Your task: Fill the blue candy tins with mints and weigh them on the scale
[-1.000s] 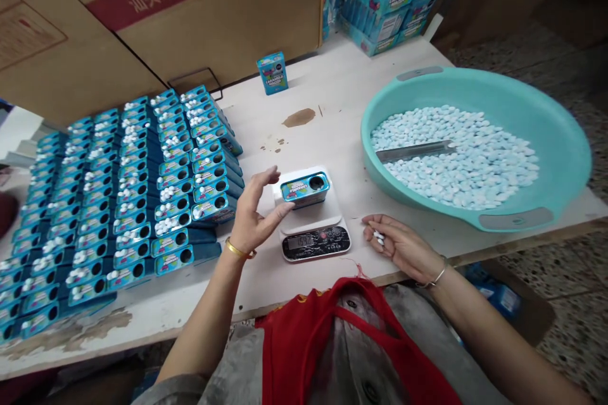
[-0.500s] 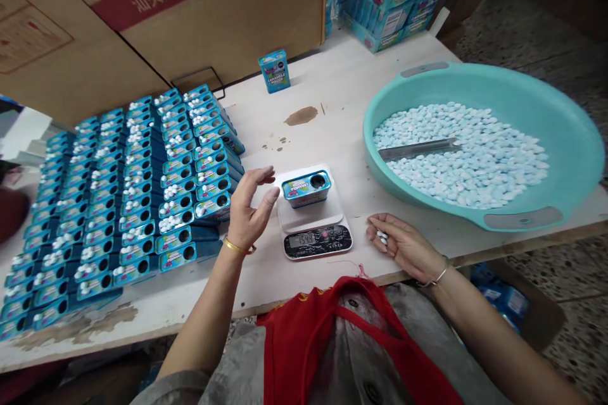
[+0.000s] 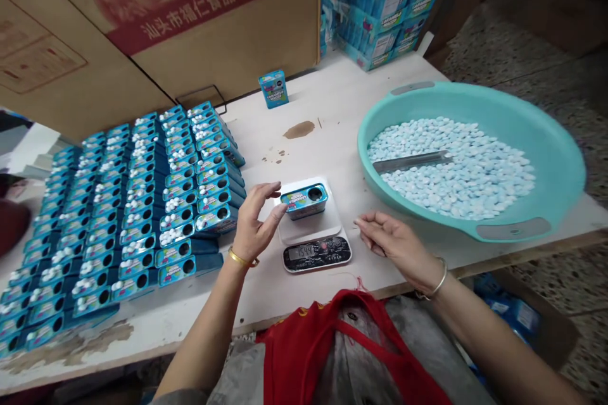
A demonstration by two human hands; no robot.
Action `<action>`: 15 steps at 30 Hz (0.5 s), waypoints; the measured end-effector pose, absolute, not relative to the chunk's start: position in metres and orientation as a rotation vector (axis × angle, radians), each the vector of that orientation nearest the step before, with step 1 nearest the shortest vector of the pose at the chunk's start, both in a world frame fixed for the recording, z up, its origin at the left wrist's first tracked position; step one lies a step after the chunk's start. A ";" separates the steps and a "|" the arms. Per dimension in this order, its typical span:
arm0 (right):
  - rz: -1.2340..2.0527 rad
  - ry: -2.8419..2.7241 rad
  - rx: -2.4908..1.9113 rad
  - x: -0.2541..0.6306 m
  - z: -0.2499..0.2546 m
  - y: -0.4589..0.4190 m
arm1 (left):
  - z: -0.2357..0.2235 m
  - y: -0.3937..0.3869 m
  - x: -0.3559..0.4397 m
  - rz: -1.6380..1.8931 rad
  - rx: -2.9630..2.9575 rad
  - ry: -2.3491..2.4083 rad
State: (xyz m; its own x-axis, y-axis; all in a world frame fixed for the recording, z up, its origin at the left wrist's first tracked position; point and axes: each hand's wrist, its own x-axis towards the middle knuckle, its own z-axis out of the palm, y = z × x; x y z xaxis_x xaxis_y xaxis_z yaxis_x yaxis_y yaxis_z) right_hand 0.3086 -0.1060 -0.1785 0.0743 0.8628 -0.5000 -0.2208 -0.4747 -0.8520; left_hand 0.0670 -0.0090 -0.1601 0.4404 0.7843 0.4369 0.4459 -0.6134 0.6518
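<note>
A blue candy tin (image 3: 304, 200) with a round dark opening lies on the white platform of a small digital scale (image 3: 316, 254). My left hand (image 3: 259, 218) is open, thumb and forefinger spread at the tin's left end; I cannot tell if they touch it. Right of the scale, my right hand (image 3: 392, 243) is closed with fingers curled inward. The white candies it held half a second ago are now hidden by the fingers. Beyond it, a turquoise tub (image 3: 555, 158) holds many pale blue and white candies (image 3: 475, 171), with a metal scoop (image 3: 411, 162) lying on them.
Rows of blue tins (image 3: 137, 202) stand on the left of the white table (image 3: 327, 133), many with white candies on top. One upright tin (image 3: 274, 89) is near a large cardboard box (image 3: 213, 31). Plastic-wrapped tin packs (image 3: 380, 6) are stacked at the back.
My left hand has come closer to the tin on the scale. My right hand has shifted slightly left and turned, covering the candies. The whole view has tilted a little upward.
</note>
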 end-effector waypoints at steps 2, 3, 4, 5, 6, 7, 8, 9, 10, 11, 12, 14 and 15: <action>1.535 -0.757 -1.403 0.302 -0.160 -0.092 | -0.158 -0.010 0.068 1.025 2.272 1.027; 1.526 -0.789 -1.369 0.299 -0.151 -0.086 | -0.155 -0.011 0.069 1.002 2.300 1.024; 1.521 -0.811 -1.338 0.295 -0.144 -0.080 | -0.150 -0.011 0.071 0.947 2.349 1.021; 1.519 -0.822 -1.314 0.292 -0.139 -0.075 | -0.145 -0.011 0.074 0.854 2.422 1.015; 1.521 -0.824 -1.296 0.289 -0.136 -0.071 | -0.139 -0.009 0.077 0.725 2.507 1.011; 1.525 -0.816 -1.286 0.287 -0.134 -0.068 | -0.132 -0.006 0.081 0.573 2.590 1.007; 1.532 -0.799 -1.284 0.285 -0.135 -0.066 | -0.126 0.000 0.085 0.426 2.658 1.006; 1.541 -0.775 -1.286 0.284 -0.138 -0.064 | -0.121 0.010 0.089 0.313 2.706 1.012; 1.554 -0.746 -1.294 0.284 -0.143 -0.063 | -0.116 0.023 0.093 0.247 2.732 1.030; 1.563 -0.710 -1.307 0.284 -0.149 -0.063 | -0.112 0.040 0.097 0.226 2.744 1.058; 1.575 -0.674 -1.325 0.284 -0.157 -0.064 | -0.109 0.061 0.101 0.228 2.748 1.094; 1.595 -0.602 -1.369 0.285 -0.175 -0.069 | -0.107 0.109 0.110 0.242 2.747 1.209; 1.598 -0.571 -1.389 0.284 -0.186 -0.073 | -0.108 0.135 0.113 0.212 2.742 1.288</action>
State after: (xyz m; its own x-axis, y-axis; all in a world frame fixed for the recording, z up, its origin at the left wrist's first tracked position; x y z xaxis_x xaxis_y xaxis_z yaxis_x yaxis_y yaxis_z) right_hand 0.2842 -0.0726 -0.1861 0.0520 0.8535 -0.5186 -0.3311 -0.4752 -0.8152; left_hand 0.1134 0.1354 -0.1076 0.6315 0.7711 0.0816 0.7565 -0.6358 0.1531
